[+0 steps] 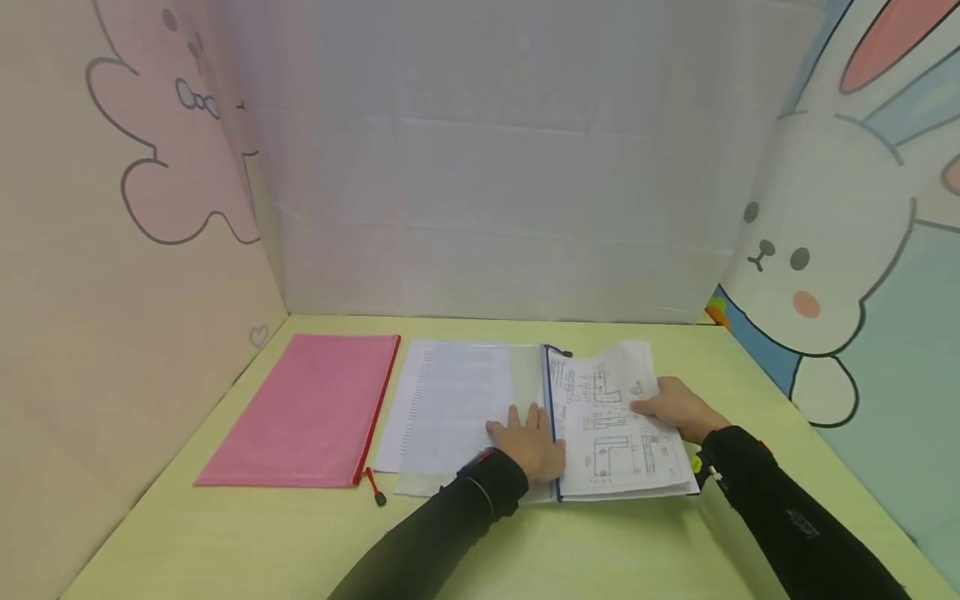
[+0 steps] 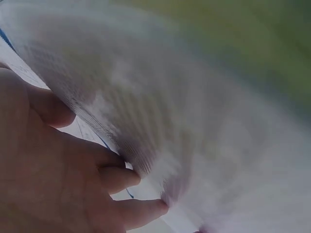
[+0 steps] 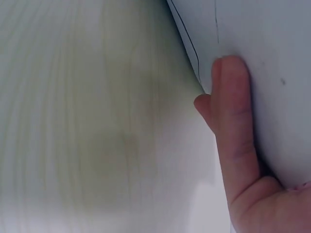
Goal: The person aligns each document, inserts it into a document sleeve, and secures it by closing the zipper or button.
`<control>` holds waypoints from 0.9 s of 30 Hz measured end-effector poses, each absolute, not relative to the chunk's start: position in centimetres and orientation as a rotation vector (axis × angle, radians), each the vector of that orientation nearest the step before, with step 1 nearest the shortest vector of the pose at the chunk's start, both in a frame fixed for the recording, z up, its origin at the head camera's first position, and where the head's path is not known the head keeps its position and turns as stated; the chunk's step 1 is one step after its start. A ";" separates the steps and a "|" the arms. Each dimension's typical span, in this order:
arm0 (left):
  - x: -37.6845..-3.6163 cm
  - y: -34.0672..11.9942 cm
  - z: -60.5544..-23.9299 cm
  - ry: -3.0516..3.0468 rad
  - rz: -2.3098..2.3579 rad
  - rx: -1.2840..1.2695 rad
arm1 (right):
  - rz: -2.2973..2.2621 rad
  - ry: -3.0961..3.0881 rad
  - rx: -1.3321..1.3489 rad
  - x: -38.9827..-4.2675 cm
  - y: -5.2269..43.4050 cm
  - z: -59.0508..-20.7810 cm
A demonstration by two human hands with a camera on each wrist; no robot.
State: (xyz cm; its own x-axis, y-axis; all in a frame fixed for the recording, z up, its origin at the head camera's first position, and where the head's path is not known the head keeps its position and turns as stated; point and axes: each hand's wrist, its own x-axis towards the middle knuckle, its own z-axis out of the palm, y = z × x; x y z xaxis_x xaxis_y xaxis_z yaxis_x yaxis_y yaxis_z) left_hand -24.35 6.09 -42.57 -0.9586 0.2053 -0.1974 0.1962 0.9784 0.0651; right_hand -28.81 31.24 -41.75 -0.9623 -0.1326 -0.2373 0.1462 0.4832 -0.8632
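A clear zip pouch (image 1: 465, 400) with a blue zipper (image 1: 551, 417) lies on the yellow-green table (image 1: 225, 542), with a printed text sheet inside. My left hand (image 1: 525, 427) presses flat on it beside the zipper, fingers straight. To the right lies a sheaf of drawing sheets (image 1: 607, 433). My right hand (image 1: 651, 406) grips the sheaf's right edge, thumb on top. In the right wrist view a finger (image 3: 233, 121) lies along the sheets (image 3: 262, 39). The left wrist view shows my left hand (image 2: 53, 170) next to blurred paper (image 2: 170, 121).
A pink zip pouch (image 1: 307, 408) with a red zipper pull (image 1: 375, 487) lies flat to the left of the clear pouch. Cartoon-printed panels wall in the table on the left, back and right. Bare tabletop (image 3: 97, 121) shows in front.
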 end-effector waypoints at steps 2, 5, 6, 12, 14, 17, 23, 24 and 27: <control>-24.4 6.1 -42.7 2.913 0.091 0.299 | -1.467 2.459 0.001 -28.8 31.1 -41.7; -24.5 6.1 -42.8 2.896 0.114 0.298 | -1.463 2.462 -0.008 -28.9 30.7 -41.5; -24.5 6.1 -42.8 2.888 0.121 0.298 | -1.464 2.465 -0.017 -28.9 30.6 -41.5; -24.6 6.1 -42.7 2.858 0.120 0.291 | -1.482 2.484 -0.075 -29.1 29.8 -41.4; -24.6 6.1 -42.6 2.854 0.120 0.293 | -1.483 2.490 -0.076 -29.2 29.6 -41.5; -24.7 6.2 -42.6 2.854 0.120 0.294 | -1.491 2.493 -0.104 -29.4 29.2 -41.6; -24.7 6.3 -42.5 2.868 0.115 0.296 | -1.558 2.445 -0.169 -29.8 28.1 -41.9; -24.7 6.3 -42.5 2.866 0.116 0.299 | -1.559 2.439 -0.171 -29.8 27.9 -41.9; -24.8 6.3 -42.5 2.860 0.112 0.310 | -1.557 2.440 -0.168 -30.0 27.4 -42.2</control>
